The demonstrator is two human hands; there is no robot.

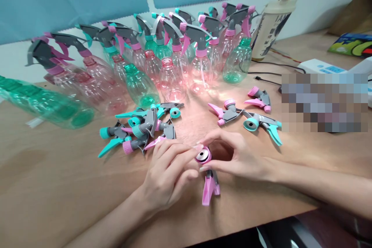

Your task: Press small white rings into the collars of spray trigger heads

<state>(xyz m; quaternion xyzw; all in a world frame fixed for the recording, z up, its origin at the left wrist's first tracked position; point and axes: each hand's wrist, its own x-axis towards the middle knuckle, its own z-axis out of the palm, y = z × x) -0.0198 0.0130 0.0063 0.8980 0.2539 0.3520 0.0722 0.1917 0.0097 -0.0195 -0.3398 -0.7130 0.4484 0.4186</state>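
A pink and grey spray head (pixel 209 186) lies near the table's front edge, its round collar facing up and its pink trigger pointing toward me. My right hand (pixel 232 153) pinches the collar between thumb and forefinger. Fingertips of my left hand (pixel 173 172) rest on the collar's left rim, the hand's other fingers bent and its thumb apart from the collar. Left of my hands is a pile of teal and pink spray heads (pixel 142 126). To the right lie a pink spray head (pixel 231 112) and a teal one (pixel 257 124), with another pink one behind.
Clear pink bottles (pixel 171 81) and green bottles (pixel 141 85), many with spray heads on, stand across the back. Stacked green bottles (pixel 46 104) lie at the left. A cream tumbler (pixel 270 27), black cables and a white box (pixel 321 66) are at the right.
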